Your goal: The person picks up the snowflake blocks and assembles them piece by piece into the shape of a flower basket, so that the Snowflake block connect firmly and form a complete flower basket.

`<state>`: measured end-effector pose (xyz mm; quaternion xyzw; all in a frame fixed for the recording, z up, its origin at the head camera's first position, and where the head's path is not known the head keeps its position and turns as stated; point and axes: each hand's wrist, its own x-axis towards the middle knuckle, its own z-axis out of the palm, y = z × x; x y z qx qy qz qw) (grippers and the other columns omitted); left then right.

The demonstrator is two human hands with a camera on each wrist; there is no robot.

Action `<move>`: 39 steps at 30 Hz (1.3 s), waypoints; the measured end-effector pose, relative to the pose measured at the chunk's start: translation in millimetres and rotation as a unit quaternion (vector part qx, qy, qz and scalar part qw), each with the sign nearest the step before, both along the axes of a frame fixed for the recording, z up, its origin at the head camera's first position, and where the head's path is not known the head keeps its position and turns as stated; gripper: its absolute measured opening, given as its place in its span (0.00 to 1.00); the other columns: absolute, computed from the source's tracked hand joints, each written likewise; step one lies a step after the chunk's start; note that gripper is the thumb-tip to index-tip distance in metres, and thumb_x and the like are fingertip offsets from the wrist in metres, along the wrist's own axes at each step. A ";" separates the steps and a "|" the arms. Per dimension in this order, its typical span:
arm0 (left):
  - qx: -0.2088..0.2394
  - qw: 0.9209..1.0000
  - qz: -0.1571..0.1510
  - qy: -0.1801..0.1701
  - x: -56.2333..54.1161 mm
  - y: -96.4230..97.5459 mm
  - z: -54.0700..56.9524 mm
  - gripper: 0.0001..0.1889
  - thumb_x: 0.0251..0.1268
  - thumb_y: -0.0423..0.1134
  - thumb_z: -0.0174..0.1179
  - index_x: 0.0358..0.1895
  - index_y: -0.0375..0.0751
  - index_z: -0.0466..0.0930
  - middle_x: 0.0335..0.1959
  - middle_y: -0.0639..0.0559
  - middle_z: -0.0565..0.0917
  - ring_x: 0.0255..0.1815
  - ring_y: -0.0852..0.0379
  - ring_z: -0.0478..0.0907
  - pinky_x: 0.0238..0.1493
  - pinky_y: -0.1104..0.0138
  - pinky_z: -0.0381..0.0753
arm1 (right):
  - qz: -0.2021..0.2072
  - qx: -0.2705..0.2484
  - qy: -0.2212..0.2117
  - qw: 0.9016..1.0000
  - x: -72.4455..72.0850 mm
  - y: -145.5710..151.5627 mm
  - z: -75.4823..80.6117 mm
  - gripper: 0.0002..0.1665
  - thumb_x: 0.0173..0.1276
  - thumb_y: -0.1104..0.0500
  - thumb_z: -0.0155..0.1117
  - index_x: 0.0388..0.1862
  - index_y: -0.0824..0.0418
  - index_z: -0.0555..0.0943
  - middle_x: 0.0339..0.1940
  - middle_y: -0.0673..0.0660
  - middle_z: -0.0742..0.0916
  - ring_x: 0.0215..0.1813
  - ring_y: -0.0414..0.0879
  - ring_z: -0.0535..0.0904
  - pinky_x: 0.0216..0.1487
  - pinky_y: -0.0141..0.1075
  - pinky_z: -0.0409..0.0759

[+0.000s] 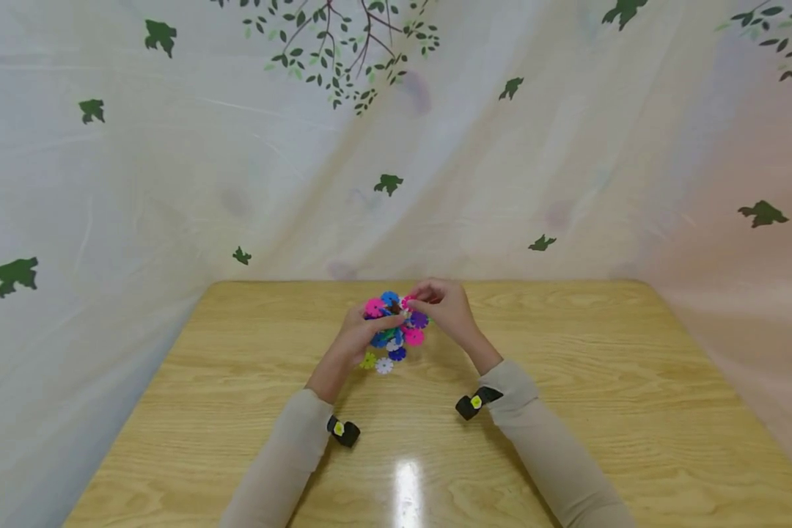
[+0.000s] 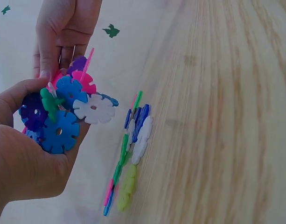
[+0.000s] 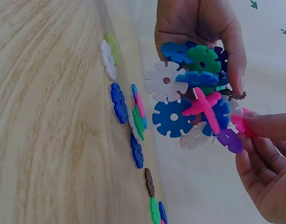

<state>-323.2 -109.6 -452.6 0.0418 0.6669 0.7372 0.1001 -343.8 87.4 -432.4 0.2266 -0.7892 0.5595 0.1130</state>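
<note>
My left hand (image 1: 353, 336) holds a cluster of interlocked notched plastic discs (image 2: 60, 131) in blue, white, purple, green and pink, with the thumb lying over it. At the cluster's edge, my right hand (image 3: 268, 163) pinches a pink disc (image 3: 240, 122) between thumb and fingers. Whether that disc is slotted into its neighbours cannot be told. A purple disc (image 3: 230, 140) sits just beside those fingertips. In the right wrist view, two crossed pink discs (image 3: 203, 109) stick out of the cluster's near side. The left fingers behind the cluster are partly hidden.
Several loose discs lie flat on the wooden table (image 1: 567, 345) below the hands, among them a yellow disc (image 2: 127, 188), a white disc (image 2: 143, 140) and a blue disc (image 3: 118, 103). A pale curtain (image 1: 303, 183) with green bird shapes hangs behind the table.
</note>
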 end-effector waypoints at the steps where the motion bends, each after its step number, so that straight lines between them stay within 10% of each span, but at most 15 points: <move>1: -0.006 1.000 0.001 0.003 0.7 -0.6 0.7 0.18 0.62 0.34 0.71 0.54 0.35 0.81 0.47 0.51 0.86 0.47 0.57 0.82 0.51 0.67 0.84 | 0.000 -0.007 0.001 1.000 0.5 -0.1 -0.3 0.07 0.63 0.68 0.74 0.38 0.72 0.86 0.34 0.70 0.89 0.33 0.57 0.86 0.34 0.26 0.81; 8: -0.009 1.000 0.028 0.000 2.0 -3.2 9.5 0.17 0.60 0.35 0.72 0.52 0.38 0.83 0.46 0.52 0.87 0.50 0.57 0.81 0.59 0.62 0.80 | -0.001 -0.066 -0.010 0.998 1.9 -3.6 -1.1 0.07 0.63 0.65 0.75 0.37 0.69 0.87 0.33 0.68 0.89 0.30 0.43 0.84 0.33 0.32 0.84; 15: 0.021 0.999 0.037 -0.010 1.5 -4.3 11.7 0.16 0.61 0.33 0.72 0.51 0.36 0.84 0.43 0.54 0.88 0.49 0.56 0.82 0.59 0.63 0.81 | 0.002 -0.088 0.002 0.996 4.6 -9.9 -3.1 0.08 0.64 0.67 0.74 0.37 0.71 0.86 0.33 0.70 0.89 0.29 0.63 0.84 0.28 0.43 0.87; 28: 0.044 0.998 -0.036 -0.022 0.4 -11.2 20.1 0.25 0.68 0.30 0.62 0.67 0.33 0.72 0.55 0.46 0.83 0.49 0.58 0.83 0.51 0.69 0.85 | -0.003 -0.084 -0.088 0.993 7.2 0.1 12.0 0.11 0.70 0.64 0.69 0.44 0.73 0.84 0.40 0.71 0.87 0.35 0.45 0.83 0.40 0.37 0.86; 39: 0.055 0.993 0.093 -0.050 -0.5 -7.5 12.1 0.25 0.65 0.45 0.69 0.63 0.41 0.79 0.51 0.53 0.87 0.51 0.60 0.81 0.62 0.63 0.75 | -0.012 -0.138 -0.144 0.980 9.1 -10.2 0.5 0.13 0.69 0.63 0.71 0.43 0.74 0.82 0.30 0.57 0.89 0.28 0.43 0.85 0.34 0.44 0.89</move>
